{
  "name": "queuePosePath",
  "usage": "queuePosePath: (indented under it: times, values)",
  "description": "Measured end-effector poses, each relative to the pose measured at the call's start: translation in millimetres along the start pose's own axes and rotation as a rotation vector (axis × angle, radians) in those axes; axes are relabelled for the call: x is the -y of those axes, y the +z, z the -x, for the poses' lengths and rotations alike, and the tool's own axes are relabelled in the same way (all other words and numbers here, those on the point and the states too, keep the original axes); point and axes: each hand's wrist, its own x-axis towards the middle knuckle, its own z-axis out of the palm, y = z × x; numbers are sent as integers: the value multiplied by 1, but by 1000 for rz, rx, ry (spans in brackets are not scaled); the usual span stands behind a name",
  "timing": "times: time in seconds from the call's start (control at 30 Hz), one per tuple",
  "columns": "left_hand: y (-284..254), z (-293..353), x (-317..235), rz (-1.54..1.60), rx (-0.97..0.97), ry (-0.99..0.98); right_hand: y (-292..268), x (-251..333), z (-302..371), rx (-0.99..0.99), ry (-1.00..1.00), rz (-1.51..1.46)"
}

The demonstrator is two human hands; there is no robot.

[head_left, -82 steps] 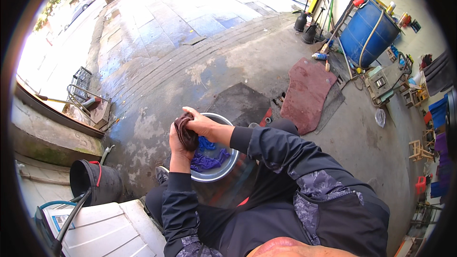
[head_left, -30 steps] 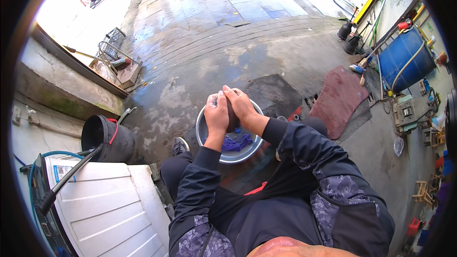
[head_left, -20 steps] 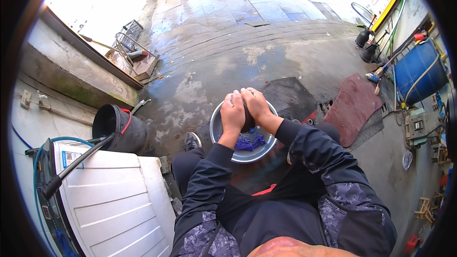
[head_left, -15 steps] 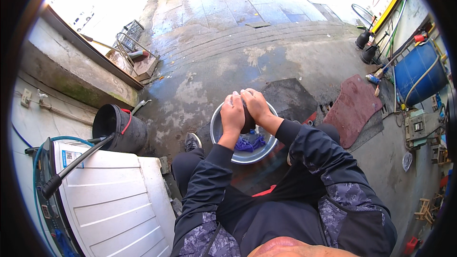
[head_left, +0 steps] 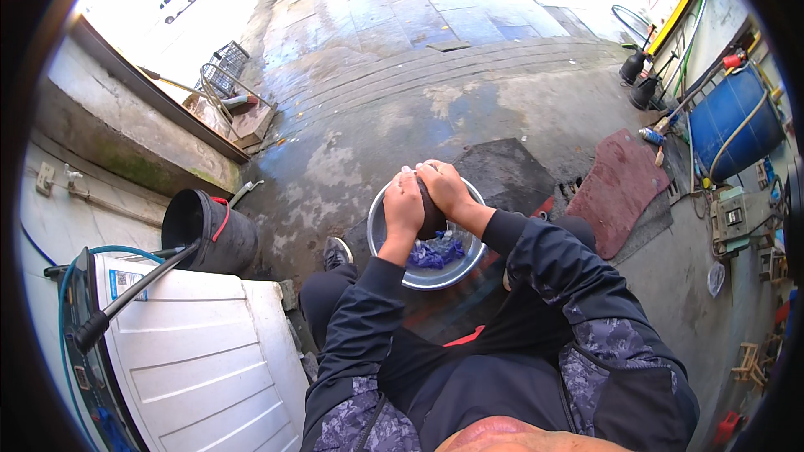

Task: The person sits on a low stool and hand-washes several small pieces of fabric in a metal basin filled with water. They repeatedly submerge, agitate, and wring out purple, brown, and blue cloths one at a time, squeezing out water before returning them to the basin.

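Note:
Both my hands are wrapped round a dark, rounded thing, perhaps a wadded cloth [head_left: 433,220], above a round metal basin [head_left: 429,283]. My left hand [head_left: 404,209] presses on its left side. On its right and top, my right hand [head_left: 446,187] curls over it, fingertips close to those of the left. What exactly the dark thing is, I cannot make out, since the hands cover much of it. Just below, a crumpled blue-purple cloth [head_left: 436,256] with pale glints lies in the basin, partly under the dark thing.
At left stand a black bucket [head_left: 226,236] with a red handle and a white ribbed panel [head_left: 197,343] with a hose beside it. A dark red mat [head_left: 618,192] lies to the right, near a blue barrel [head_left: 737,121]. Black sprayer bottles [head_left: 638,79] stand beyond.
The blue-purple cloth looks bunched differently, with more pale glints around it. My hands keep their hold on the dark thing and have shifted slightly.

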Motion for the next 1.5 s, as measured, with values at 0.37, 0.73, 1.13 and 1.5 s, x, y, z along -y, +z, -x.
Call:
queuePosePath:
  times: [0.37,0.73,1.13,1.5]
  values:
    - [2,-6,-5,144,-25,65,2,49,20,-1,91,-22]
    - [-23,-20,-26,614,-63,-67,-19,76,28,351,-66,297]
    - [-31,-12,-46,832,70,62,-18,88,33,470,-170,546]
    - [-33,-6,-57,733,189,217,-19,77,24,419,-117,404]
